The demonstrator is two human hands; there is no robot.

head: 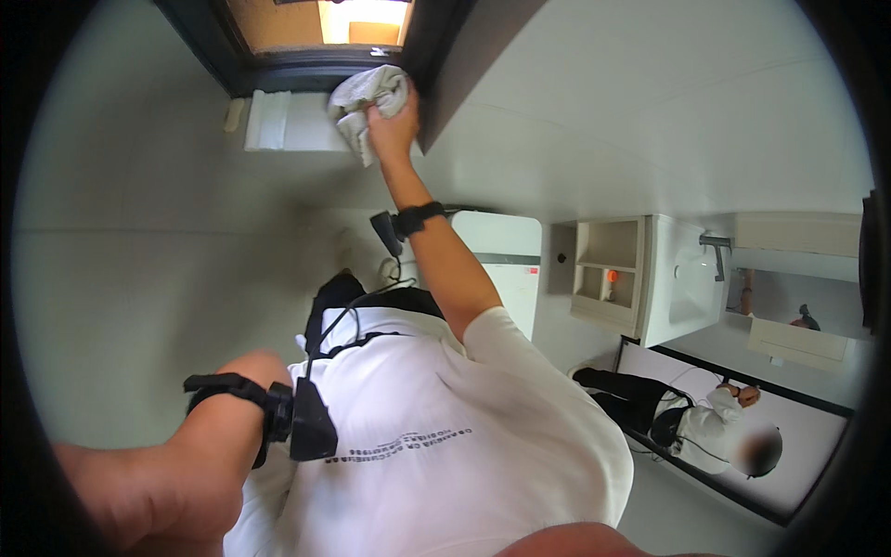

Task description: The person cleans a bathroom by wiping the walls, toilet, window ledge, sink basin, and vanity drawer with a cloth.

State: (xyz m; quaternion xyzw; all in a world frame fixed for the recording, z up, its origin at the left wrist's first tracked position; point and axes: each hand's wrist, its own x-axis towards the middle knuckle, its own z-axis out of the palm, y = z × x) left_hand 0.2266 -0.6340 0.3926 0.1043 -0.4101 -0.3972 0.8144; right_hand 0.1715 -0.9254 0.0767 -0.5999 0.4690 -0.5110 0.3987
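A crumpled light grey cloth point(367, 97) is gripped in my right hand point(395, 129) at the end of an outstretched arm. My right hand presses close to the lower corner of a dark window frame point(306, 73). Below the frame, beside the cloth, is a white ledge-like piece point(306, 125). My left hand point(132, 487) is bent up close to the camera at the lower left; only its wrist end shows, and the fingers are out of view. Each forearm wears a black strap with a small device point(313, 425) cabled to my waist.
A white fridge-like cabinet point(498, 278) stands beyond my right arm. Farther right are a washbasin point(686, 278) with a tap point(717, 254), an open shelf unit point(605, 271), and a tall black-framed mirror point(800, 459) showing a person's reflection. Loose cables point(334, 320) hang at my waist.
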